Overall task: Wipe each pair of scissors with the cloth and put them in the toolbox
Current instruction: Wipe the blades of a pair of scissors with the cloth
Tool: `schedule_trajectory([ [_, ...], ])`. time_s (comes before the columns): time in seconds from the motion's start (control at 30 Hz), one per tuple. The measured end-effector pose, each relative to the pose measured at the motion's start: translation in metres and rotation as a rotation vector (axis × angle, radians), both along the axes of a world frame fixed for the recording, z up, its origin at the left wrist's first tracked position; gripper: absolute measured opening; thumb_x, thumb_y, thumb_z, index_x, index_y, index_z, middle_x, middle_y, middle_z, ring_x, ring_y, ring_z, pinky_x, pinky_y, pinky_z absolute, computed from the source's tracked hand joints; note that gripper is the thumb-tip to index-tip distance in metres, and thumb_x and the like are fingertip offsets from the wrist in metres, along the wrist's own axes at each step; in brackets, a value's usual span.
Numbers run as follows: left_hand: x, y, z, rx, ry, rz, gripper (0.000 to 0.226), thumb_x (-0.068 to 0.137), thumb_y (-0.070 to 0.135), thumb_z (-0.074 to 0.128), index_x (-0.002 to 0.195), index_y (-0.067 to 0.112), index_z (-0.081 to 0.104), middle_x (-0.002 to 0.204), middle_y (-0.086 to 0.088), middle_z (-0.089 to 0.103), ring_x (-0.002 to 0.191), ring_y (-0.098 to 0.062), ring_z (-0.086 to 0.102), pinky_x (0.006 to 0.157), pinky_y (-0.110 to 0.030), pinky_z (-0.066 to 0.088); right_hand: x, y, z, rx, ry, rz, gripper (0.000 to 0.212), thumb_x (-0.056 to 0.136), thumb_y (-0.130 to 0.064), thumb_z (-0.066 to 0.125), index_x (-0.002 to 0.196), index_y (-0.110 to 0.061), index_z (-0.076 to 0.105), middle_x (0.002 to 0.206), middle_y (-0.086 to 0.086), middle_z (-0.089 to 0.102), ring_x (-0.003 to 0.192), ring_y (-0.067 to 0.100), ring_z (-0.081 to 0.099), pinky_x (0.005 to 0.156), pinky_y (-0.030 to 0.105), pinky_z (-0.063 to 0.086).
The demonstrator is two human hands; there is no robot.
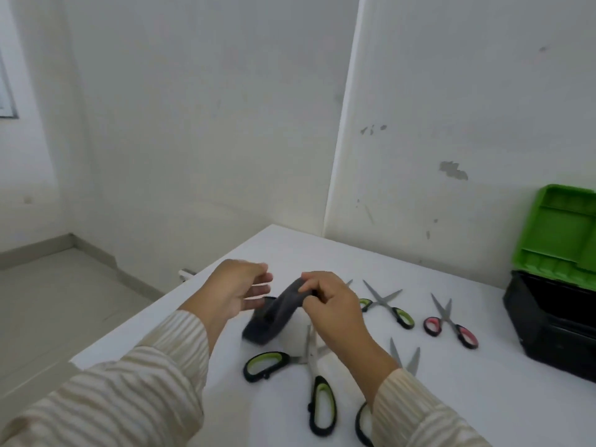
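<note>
Scissors lying open-bladed on a white counter (503, 411), set into the corner of a plain room. White walls (193, 124) behind, scuffed and chipped on the right-hand side. Pale tiled floor (48, 301) down to the left, with a low skirting along its edge.

Nearest, large green-handled scissors (312, 356), handles spread wide. Farther back, small green-handled scissors (384, 300), and just right of them pink-handled scissors (447, 317). One more pair, the half-hidden scissors (396, 353), partly under the striped cream sleeve (419, 411) of the right arm.

At the counter's right end, against the wall, a black toolbox (554, 337), its green lid (561, 230) standing open with moulded compartments facing out. Inside of the box dark; contents impossible to tell.

Dark grey cloth (277, 312) between the hands, upper end raised off the counter, lower end resting on it. Right hand (332, 304) pinching that upper end, fingers curled over the fabric. Left hand (238, 290) just beside the cloth, fingers straight and apart, holding nothing; whether touching the fabric, unclear.
</note>
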State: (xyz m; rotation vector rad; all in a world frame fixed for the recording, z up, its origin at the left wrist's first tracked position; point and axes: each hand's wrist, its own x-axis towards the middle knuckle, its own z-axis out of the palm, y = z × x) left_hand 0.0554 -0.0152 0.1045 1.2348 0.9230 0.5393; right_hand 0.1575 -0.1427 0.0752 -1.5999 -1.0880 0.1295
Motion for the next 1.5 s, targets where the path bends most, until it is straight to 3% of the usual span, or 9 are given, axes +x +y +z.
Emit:
schedule_trajectory([
  [0.23,0.061,-0.104,0.024,0.482,0.046,-0.448,0.045,0.087,0.018,0.062,0.130,0.021,0.052,0.121,0.005,0.057,0.113,-0.017,0.056,0.089,-0.029,0.041,0.045,-0.121,0.043,0.393,0.464,0.065,0.026,0.052,0.004,0.040,0.049,-0.013,0.059,0.078,-0.002,0.071,0.072,0.013,0.062,0.056,0.018,0.048],
  [0.33,0.089,-0.150,0.015,0.347,0.018,-0.593,0.049,0.083,0.020,0.065,0.130,0.017,0.054,0.117,0.001,0.065,0.109,-0.017,0.059,0.095,-0.033,0.041,0.060,-0.174,0.054,0.431,0.529,0.052,0.027,0.049,0.002,0.034,0.047,-0.013,0.056,0.079,0.002,0.071,0.077,0.017,0.063,0.063,0.024,0.047],
  [0.47,0.117,-0.205,-0.001,0.156,-0.082,-0.776,0.017,0.085,0.005,0.056,0.093,0.014,0.067,0.078,0.001,0.068,0.075,-0.017,0.063,0.086,-0.038,0.048,0.077,-0.233,0.045,0.400,0.533,-0.050,0.026,0.053,0.004,0.031,0.049,-0.009,0.053,0.079,0.006,0.071,0.079,0.019,0.064,0.070,0.029,0.051],
  [0.6,0.135,-0.252,-0.023,0.157,-0.048,-0.846,0.038,0.079,0.012,0.062,0.117,0.016,0.062,0.106,0.006,0.064,0.103,-0.017,0.060,0.084,-0.034,0.044,0.088,-0.280,0.023,0.337,0.623,-0.124,0.023,0.062,0.006,0.031,0.057,-0.005,0.050,0.089,0.013,0.070,0.086,0.033,0.060,0.075,0.041,0.050],
  [0.77,0.143,-0.279,-0.043,0.108,-0.048,-0.913,0.025,0.084,0.009,0.061,0.109,0.010,0.064,0.094,-0.004,0.072,0.098,-0.024,0.064,0.098,-0.042,0.047,0.103,-0.309,0.000,0.317,0.736,-0.203,0.027,0.063,0.007,0.034,0.055,-0.008,0.054,0.094,0.016,0.067,0.091,0.037,0.057,0.093,0.056,0.042],
  [1.03,0.147,-0.271,-0.034,0.564,-0.016,-0.637,0.019,0.078,0.023,0.072,0.075,0.024,0.054,0.104,-0.006,0.065,0.089,-0.023,0.063,0.074,-0.038,0.051,0.118,-0.308,-0.001,-0.098,0.361,-0.440,0.015,0.078,-0.005,0.057,0.069,-0.013,0.065,0.084,0.004,0.066,0.083,0.018,0.059,0.069,0.019,0.047],
  [1.13,0.147,-0.273,-0.026,0.692,-0.018,-0.688,0.023,0.079,0.020,0.072,0.070,0.026,0.052,0.103,0.000,0.062,0.094,-0.020,0.061,0.083,-0.033,0.046,0.118,-0.294,-0.003,-0.391,-0.074,-0.334,0.027,0.077,-0.016,0.065,0.102,-0.025,0.064,0.102,-0.007,0.063,0.099,0.011,0.052,0.084,0.025,0.040],
  [1.27,0.141,-0.261,-0.020,0.721,-0.058,-0.661,0.008,0.082,0.024,0.069,0.084,0.030,0.065,0.109,0.001,0.065,0.091,-0.010,0.056,0.081,-0.026,0.044,0.118,-0.281,-0.004,-0.399,-0.294,-0.490,0.012,0.078,-0.019,0.064,0.089,-0.021,0.068,0.093,0.000,0.061,0.096,0.022,0.050,0.080,0.033,0.040],
  [1.5,0.096,-0.193,-0.045,1.211,0.932,-0.688,0.030,0.087,0.034,0.052,0.106,0.012,0.057,0.102,-0.006,0.057,0.092,-0.021,0.056,0.071,-0.027,0.043,0.107,-0.281,-0.002,-0.269,-0.447,-0.664,0.025,0.087,-0.012,0.058,0.109,-0.019,0.067,0.086,-0.004,0.044,0.075,0.009,0.043,0.064,0.002,0.032],
])
